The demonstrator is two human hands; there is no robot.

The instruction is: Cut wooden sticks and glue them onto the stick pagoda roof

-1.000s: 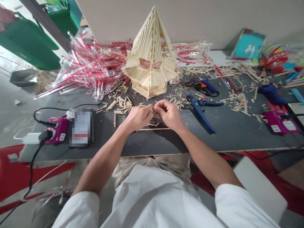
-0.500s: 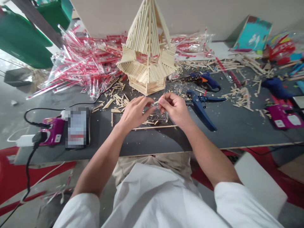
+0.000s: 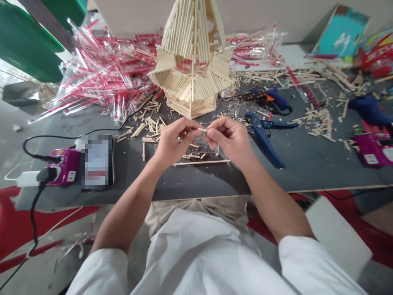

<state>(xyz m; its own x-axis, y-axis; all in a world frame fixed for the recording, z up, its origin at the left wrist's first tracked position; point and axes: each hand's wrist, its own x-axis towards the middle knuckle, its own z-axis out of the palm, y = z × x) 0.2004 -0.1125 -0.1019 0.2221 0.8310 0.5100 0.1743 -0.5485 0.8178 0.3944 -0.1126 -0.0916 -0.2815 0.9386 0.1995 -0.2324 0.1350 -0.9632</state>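
Note:
Between my two hands is a short piece of wooden stick (image 3: 202, 130), lying roughly level. My left hand (image 3: 175, 141) pinches its left end with thumb and fingers. At the other end, my right hand (image 3: 229, 137) grips it between thumb and forefinger. Just beyond my fingers stands a tower-like model (image 3: 192, 84) built of thin wooden sticks, with a pointed roof. Below my hands lies a clear plastic piece (image 3: 211, 147) with stick offcuts around it. A long stick (image 3: 202, 162) rests on the table nearer to me.
Blue cutters (image 3: 265, 141) and a blue glue gun (image 3: 270, 100) lie to the right. Wrapped sticks in red-and-clear plastic (image 3: 104, 73) are heaped at the back left. A phone (image 3: 97, 162) and a purple power strip (image 3: 66, 166) with cables sit at the left.
My left hand has closed in to the right and taken hold of the short stick's free end. My right hand still holds the stick. The view has shifted slightly.

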